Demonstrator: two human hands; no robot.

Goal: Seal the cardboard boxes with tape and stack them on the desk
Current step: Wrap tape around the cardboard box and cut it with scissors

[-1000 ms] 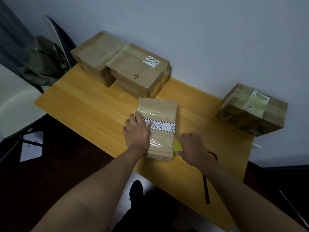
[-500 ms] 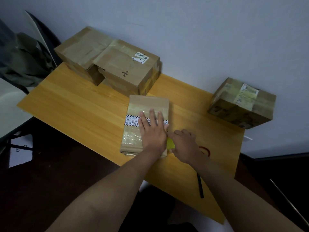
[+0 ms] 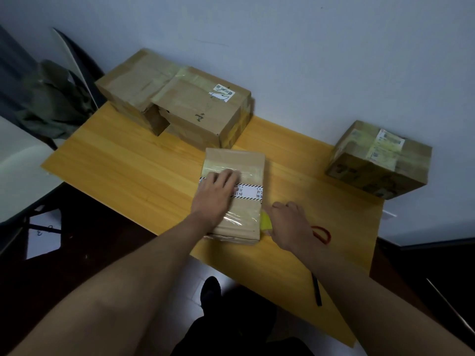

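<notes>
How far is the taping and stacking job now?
Done: stacked boxes at the back look taped. In hand: left hand presses tape on the flat box; right hand holds a yellow object. Left: stacking it; the box at right stands apart.

The left hand [image 3: 214, 195] hides part of the striped label [image 3: 248, 192], and the right hand [image 3: 289, 224] covers most of a yellow object [image 3: 266, 221]

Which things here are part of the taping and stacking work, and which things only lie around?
Part of the job:
- small box, pressed flat by the left hand
- yellow tape piece, held by the right hand
- stacked boxes at the wall
- single box on the desk

Lying about:
- black pen
- red band
- green cloth on a chair
</notes>
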